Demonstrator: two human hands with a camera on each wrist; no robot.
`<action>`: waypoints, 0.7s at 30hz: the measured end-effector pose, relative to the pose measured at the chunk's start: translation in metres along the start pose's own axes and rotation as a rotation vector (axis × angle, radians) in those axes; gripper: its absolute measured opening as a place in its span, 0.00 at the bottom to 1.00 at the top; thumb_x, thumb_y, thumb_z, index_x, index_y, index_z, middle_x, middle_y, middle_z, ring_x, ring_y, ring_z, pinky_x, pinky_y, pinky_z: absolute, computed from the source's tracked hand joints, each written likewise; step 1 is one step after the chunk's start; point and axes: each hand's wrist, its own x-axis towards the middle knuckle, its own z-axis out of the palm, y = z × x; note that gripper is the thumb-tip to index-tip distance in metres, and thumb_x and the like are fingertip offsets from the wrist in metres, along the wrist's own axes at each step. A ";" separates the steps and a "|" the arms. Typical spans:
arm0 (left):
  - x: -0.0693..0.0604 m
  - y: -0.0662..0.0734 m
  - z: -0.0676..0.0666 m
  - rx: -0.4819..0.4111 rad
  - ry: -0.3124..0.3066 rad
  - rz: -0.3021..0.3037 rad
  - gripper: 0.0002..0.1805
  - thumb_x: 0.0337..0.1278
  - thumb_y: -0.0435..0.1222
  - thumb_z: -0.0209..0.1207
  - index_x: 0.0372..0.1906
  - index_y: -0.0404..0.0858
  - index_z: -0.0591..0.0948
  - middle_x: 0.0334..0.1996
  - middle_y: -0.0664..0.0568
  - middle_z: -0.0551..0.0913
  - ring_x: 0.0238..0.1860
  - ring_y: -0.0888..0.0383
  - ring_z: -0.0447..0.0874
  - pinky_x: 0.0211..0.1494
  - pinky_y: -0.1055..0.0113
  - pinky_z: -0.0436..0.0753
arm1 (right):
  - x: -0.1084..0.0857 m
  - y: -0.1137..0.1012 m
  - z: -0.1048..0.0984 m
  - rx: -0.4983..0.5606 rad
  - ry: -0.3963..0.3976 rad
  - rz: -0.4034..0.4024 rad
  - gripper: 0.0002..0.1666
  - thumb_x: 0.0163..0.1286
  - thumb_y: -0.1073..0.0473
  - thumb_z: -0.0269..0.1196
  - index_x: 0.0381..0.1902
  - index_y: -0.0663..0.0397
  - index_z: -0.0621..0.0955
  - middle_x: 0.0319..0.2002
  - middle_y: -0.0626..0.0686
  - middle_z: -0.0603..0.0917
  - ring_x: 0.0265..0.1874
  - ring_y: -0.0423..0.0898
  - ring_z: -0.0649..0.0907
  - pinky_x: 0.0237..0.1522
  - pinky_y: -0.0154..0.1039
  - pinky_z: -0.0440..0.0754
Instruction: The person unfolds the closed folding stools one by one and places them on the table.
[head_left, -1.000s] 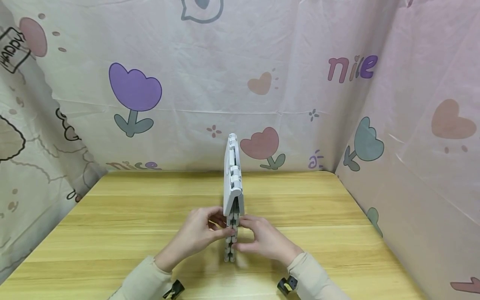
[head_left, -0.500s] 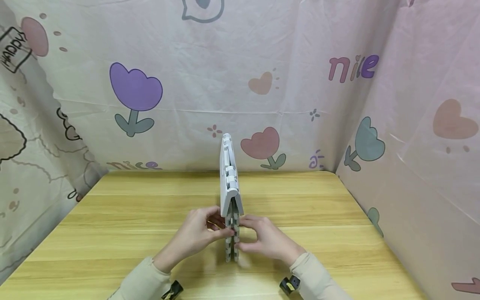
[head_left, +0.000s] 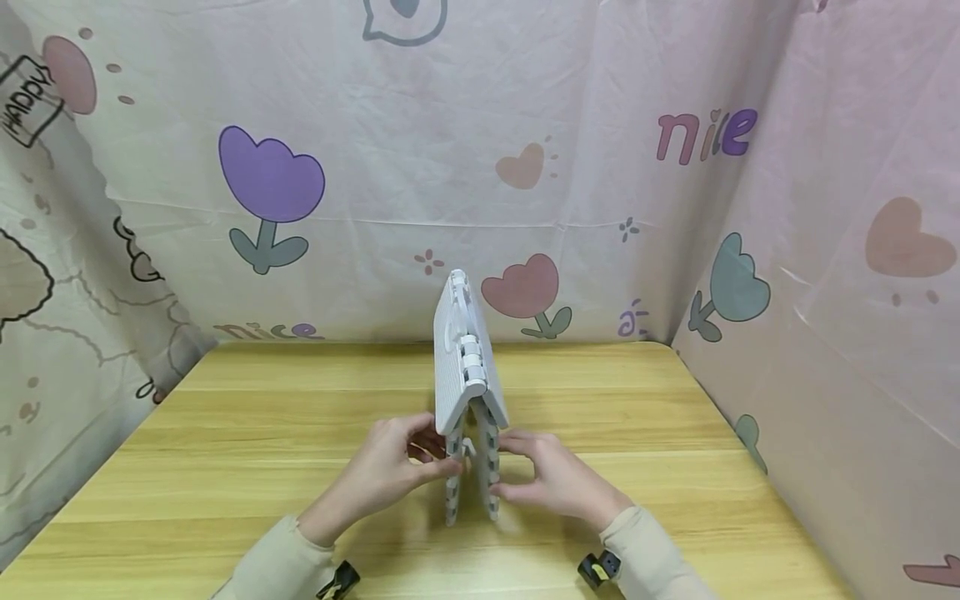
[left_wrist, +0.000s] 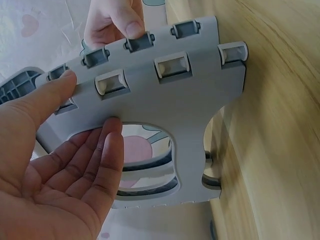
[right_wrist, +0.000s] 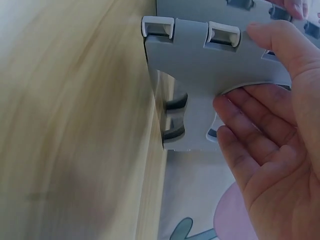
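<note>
A white-grey folding stool [head_left: 452,379] stands upright on its edge at the middle of the table, its two leg panels spread a little apart. My left hand [head_left: 390,465] pinches the left leg panel [left_wrist: 192,112], thumb on the hinged edge and fingers at the cut-out. On the other side, my right hand [head_left: 553,479] grips the right leg panel [right_wrist: 200,70] the same way, with its fingers reaching into the opening. The two top halves meet at a hinge [head_left: 471,362] and form a narrow peak.
Under the stool is a wood-grain table [head_left: 300,392]. A printed curtain [head_left: 390,167] hangs behind it and along both sides. A small black device [head_left: 600,569] sits at my right wrist.
The leg panels, nearly together before, have moved apart. My right hand has shifted right with its panel, and the top halves have opened into a wider peak. The left hand has barely moved.
</note>
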 end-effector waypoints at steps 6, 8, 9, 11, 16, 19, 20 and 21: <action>-0.002 -0.001 -0.004 0.023 -0.003 0.021 0.18 0.58 0.43 0.78 0.48 0.38 0.87 0.40 0.53 0.93 0.40 0.64 0.90 0.48 0.68 0.90 | -0.007 0.006 -0.006 0.006 -0.012 0.033 0.32 0.67 0.49 0.77 0.67 0.50 0.84 0.66 0.51 0.86 0.68 0.51 0.85 0.73 0.54 0.80; -0.003 -0.001 -0.005 0.026 -0.009 0.025 0.18 0.58 0.43 0.78 0.48 0.38 0.87 0.40 0.53 0.93 0.40 0.65 0.90 0.48 0.67 0.91 | -0.010 0.008 -0.008 0.002 -0.009 0.033 0.33 0.67 0.49 0.76 0.67 0.51 0.84 0.67 0.53 0.86 0.67 0.53 0.85 0.72 0.55 0.80; -0.003 -0.002 -0.005 0.028 -0.011 0.028 0.17 0.58 0.43 0.78 0.47 0.39 0.87 0.40 0.54 0.93 0.40 0.65 0.90 0.48 0.67 0.91 | -0.011 0.009 -0.009 0.003 -0.010 0.039 0.33 0.67 0.49 0.77 0.67 0.51 0.84 0.67 0.53 0.86 0.68 0.53 0.84 0.73 0.56 0.79; -0.003 -0.002 -0.006 0.028 -0.016 0.034 0.17 0.58 0.43 0.78 0.47 0.39 0.87 0.39 0.54 0.93 0.39 0.65 0.90 0.47 0.67 0.91 | -0.013 0.010 -0.011 0.004 -0.013 0.057 0.34 0.67 0.48 0.77 0.68 0.51 0.83 0.67 0.54 0.86 0.69 0.54 0.84 0.73 0.57 0.79; -0.005 -0.004 -0.007 0.020 -0.027 0.035 0.16 0.58 0.42 0.78 0.46 0.39 0.87 0.38 0.55 0.92 0.38 0.66 0.89 0.45 0.69 0.90 | -0.019 0.013 -0.016 -0.001 -0.016 0.073 0.35 0.67 0.47 0.76 0.69 0.52 0.83 0.68 0.55 0.85 0.70 0.56 0.82 0.73 0.59 0.77; -0.005 -0.004 -0.009 0.009 -0.034 0.042 0.16 0.59 0.41 0.78 0.46 0.38 0.87 0.38 0.54 0.92 0.38 0.66 0.90 0.45 0.69 0.90 | -0.021 0.015 -0.018 -0.011 -0.011 0.057 0.35 0.68 0.47 0.76 0.68 0.54 0.83 0.68 0.56 0.85 0.69 0.58 0.83 0.73 0.60 0.78; -0.005 -0.005 -0.010 0.009 -0.037 0.048 0.16 0.59 0.41 0.77 0.46 0.38 0.87 0.38 0.54 0.92 0.38 0.66 0.90 0.45 0.69 0.90 | -0.022 0.016 -0.019 -0.011 -0.010 0.059 0.34 0.68 0.47 0.76 0.68 0.53 0.83 0.68 0.56 0.85 0.69 0.58 0.83 0.73 0.60 0.78; -0.006 -0.005 -0.010 0.010 -0.038 0.048 0.16 0.59 0.41 0.77 0.46 0.38 0.87 0.38 0.53 0.93 0.38 0.66 0.90 0.45 0.69 0.90 | -0.023 0.017 -0.020 -0.011 -0.010 0.061 0.34 0.68 0.47 0.76 0.68 0.53 0.83 0.68 0.56 0.85 0.70 0.57 0.83 0.73 0.60 0.77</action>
